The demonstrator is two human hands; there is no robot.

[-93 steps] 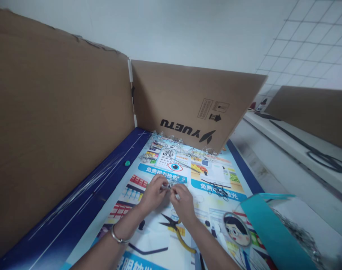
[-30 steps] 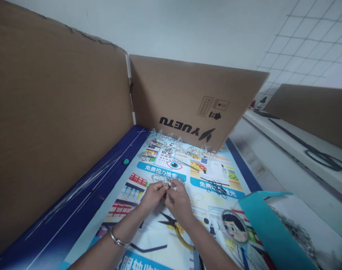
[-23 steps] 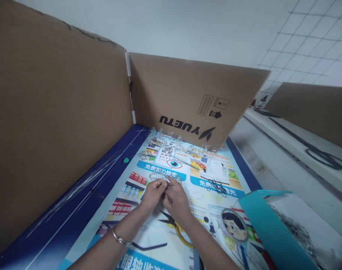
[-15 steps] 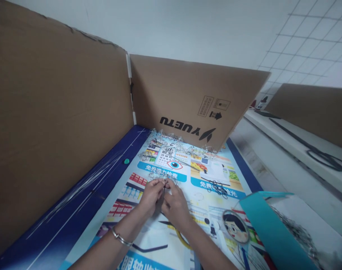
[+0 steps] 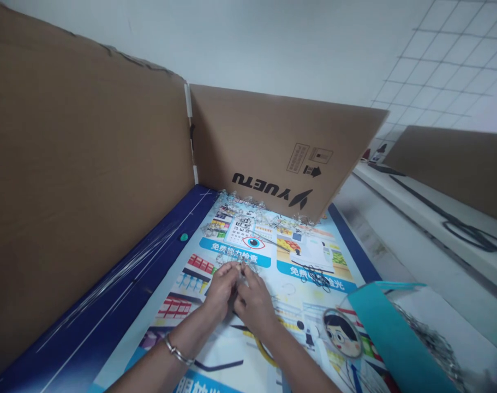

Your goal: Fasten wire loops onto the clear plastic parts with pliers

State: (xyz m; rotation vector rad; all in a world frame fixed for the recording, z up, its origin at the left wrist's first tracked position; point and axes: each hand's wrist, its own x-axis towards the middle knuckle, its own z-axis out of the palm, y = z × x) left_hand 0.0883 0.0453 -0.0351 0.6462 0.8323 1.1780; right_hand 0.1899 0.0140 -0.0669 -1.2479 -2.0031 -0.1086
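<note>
My left hand [image 5: 222, 286] and my right hand [image 5: 253, 300] meet fingertip to fingertip over the printed poster [image 5: 215, 349]. Both are closed in a pinch around something thin and small, probably wire; the fingers hide most of it. Just beyond the fingertips lies a loose heap of thin, shiny bent-wire pieces [image 5: 227, 258]. Beneath my right wrist is a pair of pliers with yellow handles [image 5: 264, 352], largely covered by the forearm. Farther right on the poster rests a tangle of black wire loops or bands [image 5: 317, 277].
More bent-wire pieces [image 5: 281, 221] lie along the foot of the cardboard panel [image 5: 281, 147]. Another cardboard wall [image 5: 84, 180] stands at the left. A teal box [image 5: 389, 333] at the lower right holds a mass of metal wire [image 5: 434, 341]. Long thin wires [image 5: 121, 278] lie along the blue left edge.
My hands stay together while the fingers shift their pinch. My right hand has turned and moved slightly left and down, and its forearm now covers more of the pliers. The view shifts slightly.
</note>
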